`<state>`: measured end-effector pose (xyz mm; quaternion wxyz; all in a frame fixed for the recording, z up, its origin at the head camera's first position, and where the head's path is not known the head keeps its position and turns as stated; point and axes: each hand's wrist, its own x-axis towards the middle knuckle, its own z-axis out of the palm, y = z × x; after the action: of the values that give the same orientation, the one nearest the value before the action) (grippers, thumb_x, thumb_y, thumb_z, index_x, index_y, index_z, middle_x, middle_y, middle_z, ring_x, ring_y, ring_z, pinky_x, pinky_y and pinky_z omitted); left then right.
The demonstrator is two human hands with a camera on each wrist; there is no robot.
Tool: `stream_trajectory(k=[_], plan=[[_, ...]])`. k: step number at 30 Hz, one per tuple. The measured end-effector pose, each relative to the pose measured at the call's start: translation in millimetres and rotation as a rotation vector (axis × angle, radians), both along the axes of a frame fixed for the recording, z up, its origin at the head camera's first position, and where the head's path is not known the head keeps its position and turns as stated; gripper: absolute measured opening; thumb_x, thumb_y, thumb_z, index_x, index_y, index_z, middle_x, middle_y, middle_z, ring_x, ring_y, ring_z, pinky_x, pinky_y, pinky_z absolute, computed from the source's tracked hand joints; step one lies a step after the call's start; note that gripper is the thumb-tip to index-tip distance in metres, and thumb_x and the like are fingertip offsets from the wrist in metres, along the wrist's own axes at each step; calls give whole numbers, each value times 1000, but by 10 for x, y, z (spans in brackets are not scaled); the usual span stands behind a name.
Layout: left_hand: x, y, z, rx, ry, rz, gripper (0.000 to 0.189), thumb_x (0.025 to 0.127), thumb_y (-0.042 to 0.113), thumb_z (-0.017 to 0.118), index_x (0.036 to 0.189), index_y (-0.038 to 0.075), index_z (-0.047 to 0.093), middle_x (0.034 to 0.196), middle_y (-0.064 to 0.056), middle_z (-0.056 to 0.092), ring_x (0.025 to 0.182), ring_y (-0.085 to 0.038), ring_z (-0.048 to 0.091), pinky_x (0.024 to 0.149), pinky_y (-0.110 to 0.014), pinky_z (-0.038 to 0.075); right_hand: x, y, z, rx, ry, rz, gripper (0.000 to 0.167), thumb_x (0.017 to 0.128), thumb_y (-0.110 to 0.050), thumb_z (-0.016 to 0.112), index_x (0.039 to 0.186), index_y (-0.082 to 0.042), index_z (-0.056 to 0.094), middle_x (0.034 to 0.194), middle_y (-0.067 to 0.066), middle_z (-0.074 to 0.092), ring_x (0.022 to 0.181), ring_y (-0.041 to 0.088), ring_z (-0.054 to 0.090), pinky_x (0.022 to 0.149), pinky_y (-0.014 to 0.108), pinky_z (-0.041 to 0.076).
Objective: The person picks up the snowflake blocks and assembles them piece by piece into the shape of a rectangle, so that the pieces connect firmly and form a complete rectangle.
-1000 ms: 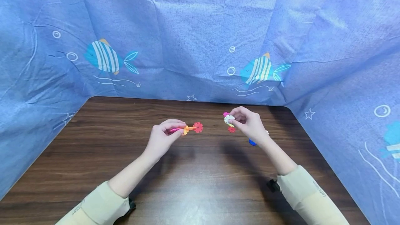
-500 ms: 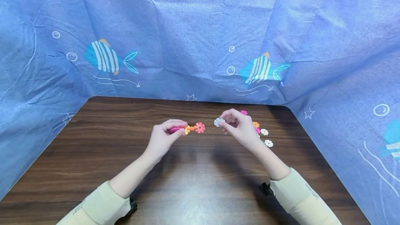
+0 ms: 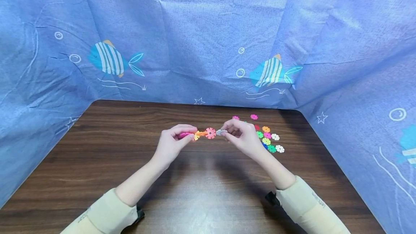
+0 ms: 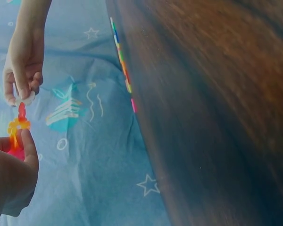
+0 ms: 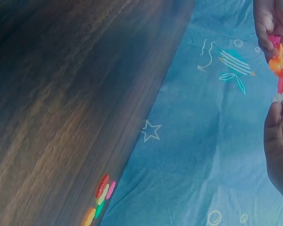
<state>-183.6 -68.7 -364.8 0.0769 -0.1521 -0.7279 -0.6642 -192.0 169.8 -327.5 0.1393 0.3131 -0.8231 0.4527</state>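
Note:
My left hand (image 3: pixel 172 142) pinches the pink end of a short chain of notched flower-shaped plastic discs, held above the table. Along the chain come a pink disc (image 3: pixel 184 135), orange-yellow discs (image 3: pixel 199 134) and a red disc (image 3: pixel 210 133) at its right end. Between the thumb and fingers of my right hand (image 3: pixel 244 137) is a white disc (image 3: pixel 221 132), turned nearly edge-on, right at the red disc's edge. In the left wrist view the white disc (image 4: pixel 27 99) overlaps the top of the red disc (image 4: pixel 21 112).
Several loose flower discs (image 3: pixel 266 141) in pink, orange, green, yellow, blue and white lie on the brown wooden table (image 3: pixel 136 118), right of and behind my right hand. A blue fish-print cloth (image 3: pixel 201 46) hangs around the table's back and sides.
My right hand has moved left with the white disc, up to the red disc, and turned it from face-on to nearly edge-on. The left hand has shifted slightly right with the chain.

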Motion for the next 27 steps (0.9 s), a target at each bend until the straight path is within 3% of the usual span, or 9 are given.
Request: stream_trajectory(k=[3, 7, 12, 16, 20, 23, 27], plan=[[3, 13, -7, 11, 2, -13, 19, 84, 5, 70, 102, 0, 71, 107, -12, 68, 92, -8, 64, 76, -19, 53, 14, -14, 6, 9, -4, -9, 13, 80, 4, 71, 87, -3, 63, 72, 13, 67, 57, 20, 62, 53, 27, 52], [5, 26, -25, 15, 3, -44, 22, 82, 4, 72, 103, 0, 70, 103, -15, 69, 84, -8, 65, 71, -19, 53, -96, 39, -139, 14, 25, -3, 15, 80, -1, 73, 87, -11, 64, 73, 5, 69, 59, 15, 63, 55, 25, 52], [13, 40, -33, -71, -37, -69, 28, 77, 8, 78, 104, 6, 72, 98, -12, 71, 74, -8, 63, 63, -21, 53, -166, 73, -253, 36, 76, 29, 15, 80, -7, 74, 87, -17, 65, 77, -5, 69, 64, 6, 62, 59, 23, 53], [11, 64, -38, -130, -36, -59, 27, 74, 13, 81, 100, 10, 75, 98, -9, 72, 75, -9, 63, 63, -22, 53, -132, 46, -238, 63, 112, 61, 14, 80, -6, 74, 88, -15, 65, 80, -5, 69, 67, 5, 63, 61, 22, 54], [-2, 86, -59, -148, 21, -28, 25, 71, 15, 83, 94, 11, 76, 93, -7, 73, 75, -9, 64, 62, -21, 53, -108, 23, -234, 81, 158, 94, 15, 80, -4, 74, 88, -13, 66, 82, -3, 68, 69, 5, 63, 62, 22, 54], [-15, 98, -72, -157, 54, -8, 24, 71, 16, 83, 93, 11, 77, 91, -6, 73, 75, -8, 64, 59, -19, 51, -97, 9, -241, 88, 193, 91, 15, 79, -2, 74, 87, -12, 66, 82, -2, 69, 69, 5, 63, 63, 20, 53], [7, 115, -41, -161, 39, 15, 23, 71, 13, 82, 93, 8, 76, 91, -8, 73, 77, -9, 65, 58, -19, 50, -90, -17, -261, 60, 221, 69, 17, 78, 1, 74, 86, -11, 67, 81, 1, 70, 67, 7, 63, 61, 19, 53]])
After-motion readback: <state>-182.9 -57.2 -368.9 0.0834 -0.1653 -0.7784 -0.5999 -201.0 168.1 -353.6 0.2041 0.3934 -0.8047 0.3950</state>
